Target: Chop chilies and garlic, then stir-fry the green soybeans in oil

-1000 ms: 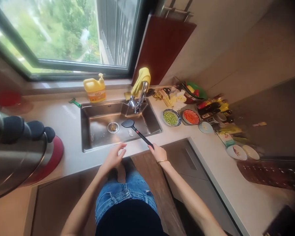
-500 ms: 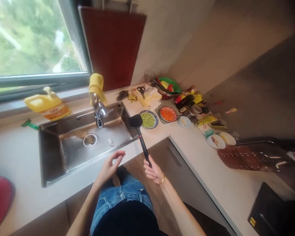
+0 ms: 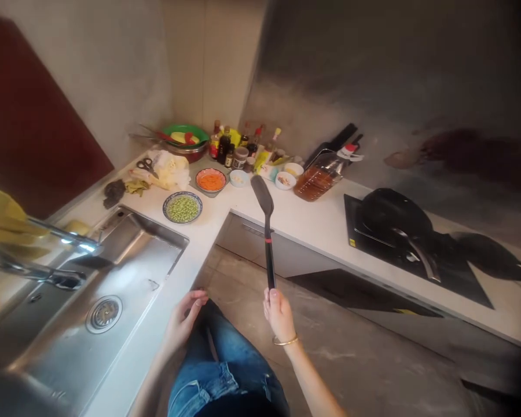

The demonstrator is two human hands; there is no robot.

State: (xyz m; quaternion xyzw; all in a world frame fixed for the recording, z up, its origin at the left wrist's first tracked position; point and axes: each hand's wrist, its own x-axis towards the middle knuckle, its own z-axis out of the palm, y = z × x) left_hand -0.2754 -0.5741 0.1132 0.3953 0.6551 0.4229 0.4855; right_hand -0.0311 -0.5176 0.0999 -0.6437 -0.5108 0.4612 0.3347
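Observation:
My right hand (image 3: 279,313) grips the handle end of a black spatula (image 3: 264,229), which stands upright in the air in front of the counter corner. My left hand (image 3: 183,321) hangs beside the counter's front edge with its fingers loosely curled and nothing in them. The steel sink (image 3: 91,301) lies to the left, with a tap (image 3: 39,269) and a yellow cloth (image 3: 2,223) draped over it. A black pan (image 3: 395,223) sits on the dark hob (image 3: 460,278) at the right.
On the white counter (image 3: 321,223) stand a bowl of green peas (image 3: 182,207), a bowl of orange shreds (image 3: 211,179), small dishes, sauce bottles (image 3: 226,147), an oil jug (image 3: 319,176), scissors (image 3: 146,165) and a green bowl of vegetables (image 3: 184,136). A floor lies below.
The view has swung right from the sink toward the hob. My right hand has carried the spatula out of the sink and holds it upright. My left hand has drawn back toward my body.

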